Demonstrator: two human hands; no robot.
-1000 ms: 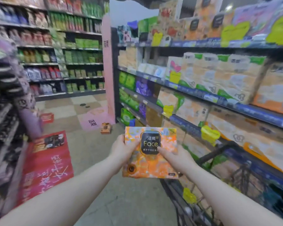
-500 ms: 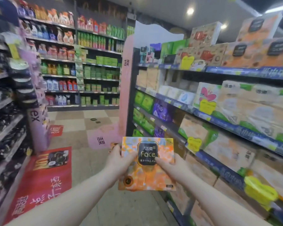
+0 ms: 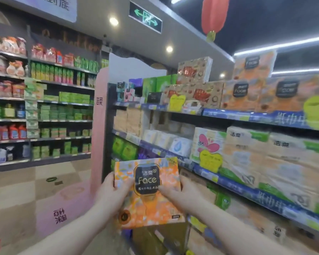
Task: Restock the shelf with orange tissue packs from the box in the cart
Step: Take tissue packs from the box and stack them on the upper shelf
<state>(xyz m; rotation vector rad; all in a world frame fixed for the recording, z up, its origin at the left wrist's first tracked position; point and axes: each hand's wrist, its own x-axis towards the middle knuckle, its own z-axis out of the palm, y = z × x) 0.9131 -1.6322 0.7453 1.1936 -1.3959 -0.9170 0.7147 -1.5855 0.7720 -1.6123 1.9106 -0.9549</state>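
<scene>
Shop aisle, hands around orange pack

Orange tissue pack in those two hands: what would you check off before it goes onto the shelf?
1. Grip: left hand and right hand both hold the orange tissue pack by its sides: ok.
2. Label upright and readable: ok.
3. Matching orange packs found, standing on the top shelf: ok.
4. Free gap among them: cannot tell.
5. Pack level with that shelf: not ok, it is well below.
</scene>
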